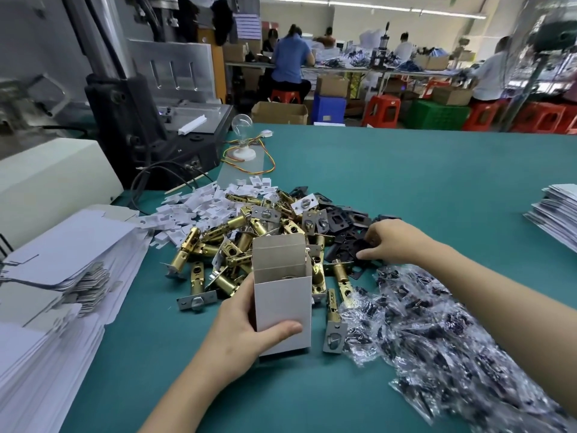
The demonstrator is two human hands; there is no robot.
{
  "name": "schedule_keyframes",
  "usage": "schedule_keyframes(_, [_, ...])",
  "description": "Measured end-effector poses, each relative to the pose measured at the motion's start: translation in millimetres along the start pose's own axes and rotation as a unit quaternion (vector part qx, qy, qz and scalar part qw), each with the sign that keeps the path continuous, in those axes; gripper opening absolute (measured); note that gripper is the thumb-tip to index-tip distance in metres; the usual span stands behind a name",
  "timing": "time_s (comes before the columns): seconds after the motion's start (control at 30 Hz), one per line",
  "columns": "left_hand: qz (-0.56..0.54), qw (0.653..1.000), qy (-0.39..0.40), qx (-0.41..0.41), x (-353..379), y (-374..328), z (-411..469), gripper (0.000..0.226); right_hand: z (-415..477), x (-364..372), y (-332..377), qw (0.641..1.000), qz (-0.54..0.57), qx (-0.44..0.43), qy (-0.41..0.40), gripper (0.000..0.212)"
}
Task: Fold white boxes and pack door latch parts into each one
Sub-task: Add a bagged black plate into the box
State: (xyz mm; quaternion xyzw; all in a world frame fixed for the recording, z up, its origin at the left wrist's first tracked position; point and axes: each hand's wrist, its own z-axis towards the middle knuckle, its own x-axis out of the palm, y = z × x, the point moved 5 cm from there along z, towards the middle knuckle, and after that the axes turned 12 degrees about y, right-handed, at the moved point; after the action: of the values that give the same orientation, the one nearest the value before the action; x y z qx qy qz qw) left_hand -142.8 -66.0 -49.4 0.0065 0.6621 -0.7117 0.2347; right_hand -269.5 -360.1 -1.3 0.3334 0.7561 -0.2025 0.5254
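Observation:
My left hand (pixel 246 329) grips an upright white box (pixel 282 295) with its top flaps open, thumb across the front. A metal part shows just inside its opening. Behind the box lies a heap of brass door latches (pixel 218 245). My right hand (pixel 390 242) reaches into a pile of black strike plates (pixel 343 223) and pinches one with curled fingers. Small clear bags of dark screws (pixel 437 332) spread out on the right.
Flat white box blanks (pixel 59 276) are stacked at the left, more (pixel 559 214) at the right edge. White plastic pieces (pixel 199 207) lie behind the latches. A machine (pixel 150 120) and a bulb on a stand (pixel 242 142) sit at the back left. Other people work at far benches.

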Motion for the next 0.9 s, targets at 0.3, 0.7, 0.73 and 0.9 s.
schedule_keyframes(0.3, [0.004, 1.000, -0.001, -0.002, 0, 1, -1, 0.073, -16, -12, 8, 0.993, 0.082, -0.057, -0.063, 0.045])
schedule_keyframes(0.7, [-0.004, 1.000, 0.001, 0.002, 0, -2, -3, 0.073, -102, -60, 89, 0.793, 0.537, -0.287, 0.006, 0.013])
schedule_keyframes(0.73, [-0.005, 1.000, 0.002, 0.000, 0, -2, -3, 0.072, -105, -59, 95, 0.778, 0.549, -0.303, 0.047, 0.019])
schedule_keyframes(0.9, [-0.015, 1.000, 0.001, 0.004, 0, -2, -2, 0.065, -122, -57, 119, 0.796, 0.452, -0.388, 0.103, 0.031])
